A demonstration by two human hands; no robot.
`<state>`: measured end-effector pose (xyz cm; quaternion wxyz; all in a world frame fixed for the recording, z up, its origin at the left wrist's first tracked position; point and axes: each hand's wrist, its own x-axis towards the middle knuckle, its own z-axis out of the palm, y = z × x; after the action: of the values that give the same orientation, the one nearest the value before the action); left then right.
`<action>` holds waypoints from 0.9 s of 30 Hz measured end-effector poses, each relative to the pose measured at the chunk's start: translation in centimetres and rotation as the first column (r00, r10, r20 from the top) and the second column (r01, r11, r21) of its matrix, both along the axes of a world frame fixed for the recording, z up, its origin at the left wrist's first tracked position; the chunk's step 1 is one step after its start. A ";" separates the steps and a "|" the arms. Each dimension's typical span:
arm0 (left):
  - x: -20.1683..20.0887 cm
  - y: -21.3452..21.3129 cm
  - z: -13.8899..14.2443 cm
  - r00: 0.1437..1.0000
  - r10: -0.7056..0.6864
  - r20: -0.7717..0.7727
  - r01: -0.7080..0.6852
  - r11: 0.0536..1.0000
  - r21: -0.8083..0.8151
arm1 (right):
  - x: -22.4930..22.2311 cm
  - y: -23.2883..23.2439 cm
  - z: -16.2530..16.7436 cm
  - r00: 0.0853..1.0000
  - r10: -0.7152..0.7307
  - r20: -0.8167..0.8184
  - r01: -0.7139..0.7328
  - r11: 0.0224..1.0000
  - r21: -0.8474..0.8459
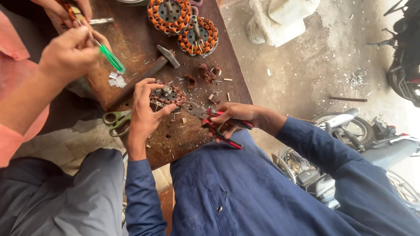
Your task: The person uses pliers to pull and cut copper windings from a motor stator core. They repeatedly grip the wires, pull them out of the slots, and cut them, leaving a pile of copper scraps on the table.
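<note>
Left hand (142,111): our grip curls around the small motor stator (167,95), fingers on its copper-wound rim, steadying it on the wooden surface (144,30).
Right hand (234,116): our grip is clenched on the red-handled pliers (218,126), whose tip points at the stator.
Nearby: green scissors (116,122), a hammer (148,72), two larger stators (183,24).
Other person: hands holding a green-handled screwdriver (109,57).
</note>
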<state>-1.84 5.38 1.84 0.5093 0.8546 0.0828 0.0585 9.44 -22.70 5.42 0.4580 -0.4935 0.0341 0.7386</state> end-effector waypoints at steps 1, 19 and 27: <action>0.0 -0.2 -0.1 1.000 0.004 -0.011 -0.004 1.000 -0.022 | 0.0 -0.2 -0.1 0.998 0.037 0.042 -0.037 0.999 -0.004; 0.4 -3.7 0.2 1.000 -0.006 0.006 0.006 0.993 0.115 | -2.7 -0.8 -0.3 0.868 0.196 0.456 -0.167 0.980 -0.103; 0.1 -6.7 -1.4 0.975 0.180 0.128 -0.195 0.974 0.115 | -4.0 -2.6 -2.5 0.978 -0.207 -0.039 0.207 0.978 0.016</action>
<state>-1.78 -1.29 0.48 0.4504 0.8686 0.1292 0.1615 5.40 -25.26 2.90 0.5367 -0.4689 0.0863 0.6961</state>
